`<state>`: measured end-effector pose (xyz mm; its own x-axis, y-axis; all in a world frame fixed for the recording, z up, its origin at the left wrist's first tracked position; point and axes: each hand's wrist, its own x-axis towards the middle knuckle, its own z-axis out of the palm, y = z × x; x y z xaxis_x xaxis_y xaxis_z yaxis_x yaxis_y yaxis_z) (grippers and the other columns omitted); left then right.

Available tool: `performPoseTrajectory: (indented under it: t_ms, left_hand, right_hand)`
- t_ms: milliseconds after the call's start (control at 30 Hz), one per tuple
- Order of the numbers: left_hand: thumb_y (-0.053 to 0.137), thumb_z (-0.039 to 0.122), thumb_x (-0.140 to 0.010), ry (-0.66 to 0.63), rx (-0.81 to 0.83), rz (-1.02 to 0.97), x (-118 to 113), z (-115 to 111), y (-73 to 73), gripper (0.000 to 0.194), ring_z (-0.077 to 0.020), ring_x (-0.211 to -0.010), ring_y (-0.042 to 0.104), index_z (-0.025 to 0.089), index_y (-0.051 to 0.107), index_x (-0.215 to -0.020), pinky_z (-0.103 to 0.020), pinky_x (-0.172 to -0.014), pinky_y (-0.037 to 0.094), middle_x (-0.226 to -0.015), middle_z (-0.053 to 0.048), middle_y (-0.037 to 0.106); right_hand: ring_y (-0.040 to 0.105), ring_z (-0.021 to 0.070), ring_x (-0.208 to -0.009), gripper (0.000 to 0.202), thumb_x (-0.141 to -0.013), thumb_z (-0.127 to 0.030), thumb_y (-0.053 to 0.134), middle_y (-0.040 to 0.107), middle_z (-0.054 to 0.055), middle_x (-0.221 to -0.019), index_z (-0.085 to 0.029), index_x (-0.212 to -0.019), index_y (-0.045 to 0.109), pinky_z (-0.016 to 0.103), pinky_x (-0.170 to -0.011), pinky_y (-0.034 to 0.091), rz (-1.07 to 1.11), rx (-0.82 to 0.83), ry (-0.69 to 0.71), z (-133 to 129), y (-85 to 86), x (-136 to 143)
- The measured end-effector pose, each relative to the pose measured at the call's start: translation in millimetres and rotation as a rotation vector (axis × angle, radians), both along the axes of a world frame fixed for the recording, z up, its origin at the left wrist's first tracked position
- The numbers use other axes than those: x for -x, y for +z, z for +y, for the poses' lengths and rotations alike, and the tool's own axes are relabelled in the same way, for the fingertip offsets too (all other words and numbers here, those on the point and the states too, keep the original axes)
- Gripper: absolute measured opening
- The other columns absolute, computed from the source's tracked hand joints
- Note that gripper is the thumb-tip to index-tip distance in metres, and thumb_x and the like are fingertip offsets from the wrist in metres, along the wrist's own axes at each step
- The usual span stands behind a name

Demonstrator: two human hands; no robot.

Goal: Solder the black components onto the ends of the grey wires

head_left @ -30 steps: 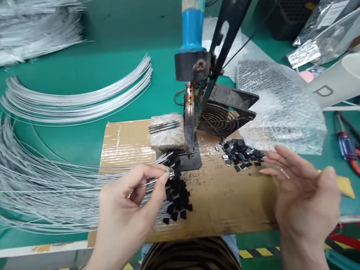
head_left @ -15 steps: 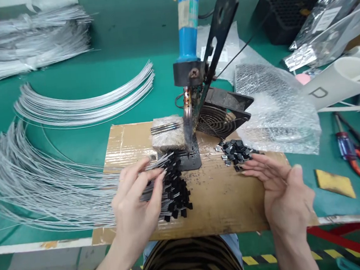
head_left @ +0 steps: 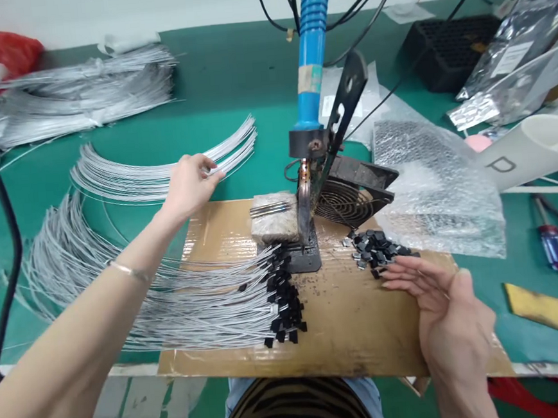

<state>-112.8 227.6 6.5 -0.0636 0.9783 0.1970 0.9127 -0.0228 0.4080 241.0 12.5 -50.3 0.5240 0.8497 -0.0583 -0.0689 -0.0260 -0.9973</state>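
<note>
My left hand (head_left: 191, 185) reaches over a curved bundle of loose grey wires (head_left: 127, 182), its thumb and finger pinched at the wires near their right end. How many wires are between them is hidden. My right hand (head_left: 449, 315) rests on its side at the right, fingers stretched and thumb apart, fingertips beside a pile of small black connector pieces (head_left: 376, 248). Between the hands, a fan of grey wires (head_left: 203, 298) with black connectors (head_left: 286, 298) on their ends lies on the cardboard (head_left: 356, 332). A blue-handled soldering iron (head_left: 311, 90) stands clamped above.
Behind the iron's tip sits a small black fan (head_left: 350, 194). A block with metal rods (head_left: 274, 216) is left of the tip. Bubble wrap (head_left: 436, 190), a yellow sponge (head_left: 540, 307) and a screwdriver (head_left: 555, 245) lie right. Tied wire bundles (head_left: 91, 98) lie back left.
My left hand has left the connector-ended wires and moved up and back to the loose wire bundle. My right hand stays beside the black pieces. The view has shifted slightly.
</note>
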Motion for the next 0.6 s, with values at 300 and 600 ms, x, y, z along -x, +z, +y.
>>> performPoseTrajectory:
  t_ms: [300, 600]
  left_hand:
    - [0.068, 0.029, -0.087, -0.093, 0.026, -0.018, 8.6, 24.5, -25.9, 0.012, -0.0216, -0.079, 0.059, 0.02, 0.066, -0.079, -0.038, -0.086, 0.045, -0.087, -0.006, 0.063]
    - [0.068, 0.028, -0.085, -0.136, -0.041, -0.089, 2.1, 6.4, -23.2, 0.011, -0.024, -0.09, 0.062, 0.021, 0.067, -0.076, -0.04, -0.091, 0.046, -0.094, -0.008, 0.07]
  right_hand:
    - [0.076, 0.0249, -0.08, 0.05, -0.106, -0.054, 0.047, 0.08, 0.01, -0.092, -0.015, -0.097, 0.078, 0.041, -0.07, 0.059, -0.043, -0.02, 0.009, -0.8, -1.8, 0.0]
    - [0.076, 0.0229, -0.077, 0.047, -0.107, -0.051, 0.051, 0.082, 0.01, -0.089, -0.015, -0.096, 0.079, 0.038, -0.07, 0.06, -0.075, -0.011, 0.015, -2.5, -1.9, 1.6]
